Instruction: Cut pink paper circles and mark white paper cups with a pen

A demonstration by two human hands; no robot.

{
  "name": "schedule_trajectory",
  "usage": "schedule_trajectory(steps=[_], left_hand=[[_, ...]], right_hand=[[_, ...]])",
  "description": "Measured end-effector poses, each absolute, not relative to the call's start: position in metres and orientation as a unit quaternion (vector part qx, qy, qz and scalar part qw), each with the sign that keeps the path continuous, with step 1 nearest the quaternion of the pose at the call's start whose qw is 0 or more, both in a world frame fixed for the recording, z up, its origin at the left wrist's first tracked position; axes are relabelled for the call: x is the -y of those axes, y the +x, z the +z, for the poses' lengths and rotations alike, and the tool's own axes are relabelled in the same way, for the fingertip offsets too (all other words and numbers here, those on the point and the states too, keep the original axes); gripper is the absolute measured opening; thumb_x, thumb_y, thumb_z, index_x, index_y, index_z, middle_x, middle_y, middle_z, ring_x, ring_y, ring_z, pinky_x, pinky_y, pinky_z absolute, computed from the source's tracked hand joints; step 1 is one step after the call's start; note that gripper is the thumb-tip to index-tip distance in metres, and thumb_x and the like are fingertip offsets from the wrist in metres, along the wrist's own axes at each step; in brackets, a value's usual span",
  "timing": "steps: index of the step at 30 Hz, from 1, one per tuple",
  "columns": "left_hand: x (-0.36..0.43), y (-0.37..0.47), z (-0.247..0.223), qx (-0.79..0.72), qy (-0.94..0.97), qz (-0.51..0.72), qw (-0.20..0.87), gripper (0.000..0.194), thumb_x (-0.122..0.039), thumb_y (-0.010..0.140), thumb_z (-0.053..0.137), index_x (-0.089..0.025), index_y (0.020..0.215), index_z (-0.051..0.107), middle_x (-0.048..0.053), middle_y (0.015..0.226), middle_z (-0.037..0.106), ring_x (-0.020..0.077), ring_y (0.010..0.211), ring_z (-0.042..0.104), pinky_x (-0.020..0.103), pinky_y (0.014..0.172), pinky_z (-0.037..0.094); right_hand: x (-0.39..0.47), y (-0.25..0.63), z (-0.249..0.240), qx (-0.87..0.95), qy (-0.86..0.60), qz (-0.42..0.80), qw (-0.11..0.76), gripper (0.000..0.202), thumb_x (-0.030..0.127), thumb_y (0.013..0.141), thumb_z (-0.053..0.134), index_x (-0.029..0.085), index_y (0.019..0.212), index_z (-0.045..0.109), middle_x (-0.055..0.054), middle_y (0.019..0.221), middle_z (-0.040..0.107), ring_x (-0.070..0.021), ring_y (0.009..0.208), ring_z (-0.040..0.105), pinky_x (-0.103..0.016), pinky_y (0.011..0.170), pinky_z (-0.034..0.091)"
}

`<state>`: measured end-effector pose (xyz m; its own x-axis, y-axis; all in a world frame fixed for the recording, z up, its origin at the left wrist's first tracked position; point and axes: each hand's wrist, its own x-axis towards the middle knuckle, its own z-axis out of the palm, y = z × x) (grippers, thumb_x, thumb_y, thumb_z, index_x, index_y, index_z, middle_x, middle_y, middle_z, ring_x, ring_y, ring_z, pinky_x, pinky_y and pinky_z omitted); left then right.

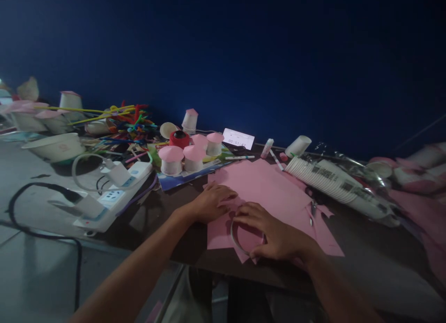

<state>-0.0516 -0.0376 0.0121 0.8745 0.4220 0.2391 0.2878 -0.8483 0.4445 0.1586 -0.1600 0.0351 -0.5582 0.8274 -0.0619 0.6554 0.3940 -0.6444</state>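
My right hand [272, 232] is closed around a round ring [239, 244], thumb at its near edge and fingers at its far edge. The ring rests on pink paper [265, 184], and pink shows through its middle. My left hand [214, 202] lies palm down on the left part of the paper, its fingers stretched toward the right hand. Nothing shows in the left hand.
White cups with pink tops [170, 161] stand behind to the left, near a power strip [114, 197] with cables. Stacked paper cups [337, 186] lie at the right. A lit phone [239, 139] and glue stick [267, 148] are at the back.
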Motion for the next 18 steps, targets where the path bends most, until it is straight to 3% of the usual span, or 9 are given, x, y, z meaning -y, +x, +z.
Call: schedule_trajectory(steps=[18], left_hand=[[0.0371,-0.0514,0.0111,-0.194,0.944,0.162,0.21,0.034,-0.026,0.087,0.051,-0.019,0.119,0.055,0.009,0.125,0.061,0.0233,0.117,0.052,0.043,0.104,0.031]], right_hand=[[0.16,0.1579,0.0364,0.816,-0.455,0.33,0.134,0.08,0.032,0.065,0.077,0.027,0.139,0.044,-0.009,0.144,0.041,-0.0296,0.135,0.03,-0.048,0.111,0.027]])
